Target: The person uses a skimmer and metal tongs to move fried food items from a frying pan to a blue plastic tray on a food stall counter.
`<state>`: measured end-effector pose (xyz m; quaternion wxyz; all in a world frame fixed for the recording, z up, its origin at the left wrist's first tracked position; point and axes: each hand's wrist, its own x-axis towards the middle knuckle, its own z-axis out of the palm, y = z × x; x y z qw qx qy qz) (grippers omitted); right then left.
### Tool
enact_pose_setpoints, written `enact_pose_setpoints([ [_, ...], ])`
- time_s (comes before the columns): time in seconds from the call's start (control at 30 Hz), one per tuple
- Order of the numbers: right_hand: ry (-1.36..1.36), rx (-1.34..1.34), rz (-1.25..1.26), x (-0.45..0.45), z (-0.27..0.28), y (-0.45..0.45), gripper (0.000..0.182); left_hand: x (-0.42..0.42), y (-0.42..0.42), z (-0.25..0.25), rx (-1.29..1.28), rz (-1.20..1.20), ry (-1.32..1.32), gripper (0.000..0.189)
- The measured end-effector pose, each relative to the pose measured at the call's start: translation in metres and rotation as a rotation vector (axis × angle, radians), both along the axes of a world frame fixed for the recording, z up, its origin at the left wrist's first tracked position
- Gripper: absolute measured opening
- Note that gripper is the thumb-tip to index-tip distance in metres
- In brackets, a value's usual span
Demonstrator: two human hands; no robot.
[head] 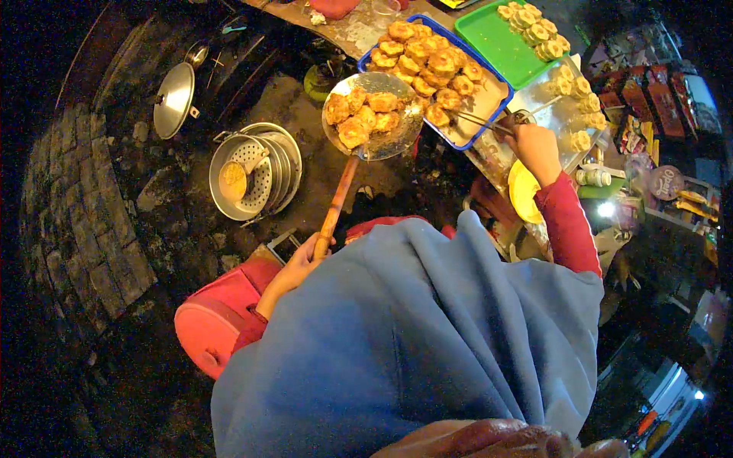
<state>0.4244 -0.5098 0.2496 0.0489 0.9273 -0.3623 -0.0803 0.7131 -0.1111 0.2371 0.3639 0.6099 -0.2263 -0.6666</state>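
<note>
My left hand (302,264) grips the bamboo handle (339,200) of a wide metal strainer (409,134). Several golden fried fritters (366,117) lie in the strainer, which is held up against the near left side of a blue-rimmed tray (507,103). Fried fritters (426,54) are heaped in that tray, over a brown lining. In my right hand (535,150) is a pair of metal tongs (481,121). Their tips reach a fritter (437,115) at the near edge of the heap; whether they pinch it I cannot tell.
Pale, unfried pieces lie on a green tray (487,34) and a metal tray (532,100) at the right. A yellow bowl (522,192) sits by the table edge. Lower left are a stack of metal pots (286,149) with a ladle, a pot lid (174,100) and a red container (212,320).
</note>
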Motion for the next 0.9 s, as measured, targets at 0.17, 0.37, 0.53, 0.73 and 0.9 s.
enact_pose_setpoints([
  [0.17,-0.044,-0.029,-0.031,-0.017,-0.008,0.000,0.027,0.009,0.018,-0.033,-0.076,0.030,0.078,0.031],
  [0.37,0.021,0.047,-0.170,-0.019,0.005,0.028,0.030,0.020,0.026,-0.053,-0.085,0.081,0.163,0.037],
  [0.53,-0.032,0.158,-0.359,-0.018,0.021,0.044,0.039,0.021,0.008,-0.021,-0.209,-0.036,0.002,0.039],
  [0.73,-0.326,0.362,-0.382,-0.027,0.034,0.053,0.048,0.037,0.025,-0.087,-0.029,0.026,0.301,0.040],
  [0.9,-0.340,0.240,-0.240,0.004,0.046,0.075,0.044,0.041,0.023,-0.079,-0.039,0.027,0.314,0.039],
])
